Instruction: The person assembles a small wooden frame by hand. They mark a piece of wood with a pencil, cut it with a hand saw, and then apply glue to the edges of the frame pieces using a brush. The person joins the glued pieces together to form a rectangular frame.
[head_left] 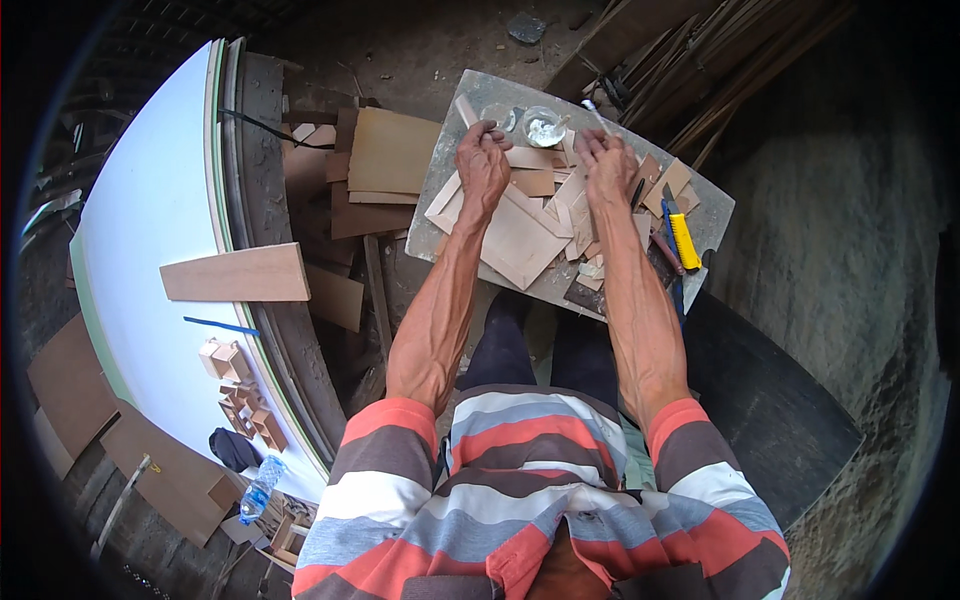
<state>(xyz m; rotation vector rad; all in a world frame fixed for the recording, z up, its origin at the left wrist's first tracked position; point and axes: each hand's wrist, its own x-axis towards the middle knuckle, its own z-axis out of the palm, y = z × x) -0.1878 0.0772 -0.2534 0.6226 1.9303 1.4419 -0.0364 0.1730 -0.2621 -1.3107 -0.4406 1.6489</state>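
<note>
My left hand [483, 150] is closed on a thin wooden strip [466, 110], whose end sticks out beyond the fingers. My right hand [606, 162] pinches a slim stick [597, 114] with a whitish tip. Between the two hands, at the far side of the small table [480, 88], stands a clear jar [544, 127] with white paste inside. A small round piece, perhaps its lid [510, 121], lies left of the jar. Below my left hand rests a flat wooden panel with edge strips [515, 240]. Several thin wood offcuts [570, 205] lie under and beside my right wrist.
A yellow utility knife [682, 238] lies at the table's right edge. To my left, a large white sheet [150, 215] carries a board [235, 274], small wooden boxes [225, 360] and a plastic bottle [262, 488]. Long wood strips [700, 70] are stacked at the far right.
</note>
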